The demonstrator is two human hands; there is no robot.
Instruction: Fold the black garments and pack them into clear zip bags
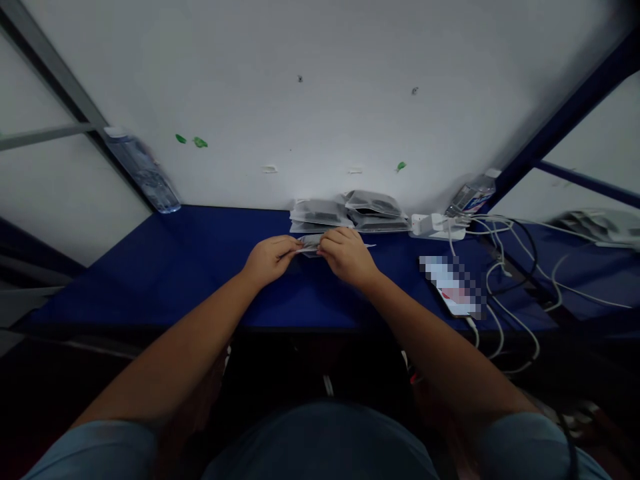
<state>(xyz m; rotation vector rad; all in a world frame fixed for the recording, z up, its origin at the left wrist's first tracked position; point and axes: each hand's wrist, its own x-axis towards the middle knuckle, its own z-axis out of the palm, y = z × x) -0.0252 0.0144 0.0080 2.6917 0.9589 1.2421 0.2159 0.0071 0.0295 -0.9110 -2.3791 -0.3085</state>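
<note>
Between my hands is a translucent plastic bag (311, 243), held just above the blue tabletop (200, 267). My left hand (269, 260) pinches its left end between thumb and fingers. My right hand (349, 253) closes on its right part, and a pale corner of it sticks out past the knuckles. What lies inside the bag is too small to make out. Just behind my hands, against the wall, lie two piles of similar bags, a left pile (320, 213) and a right pile (376, 210), with something dark inside them.
To the right lies a lit phone (453, 287) on a charging cable. Behind it, a white power strip (436, 225) trails several tangled cables (500, 267). One clear bottle (143, 170) stands at the back left, another bottle (475, 192) at the back right. A white wall (340, 120) closes off the back.
</note>
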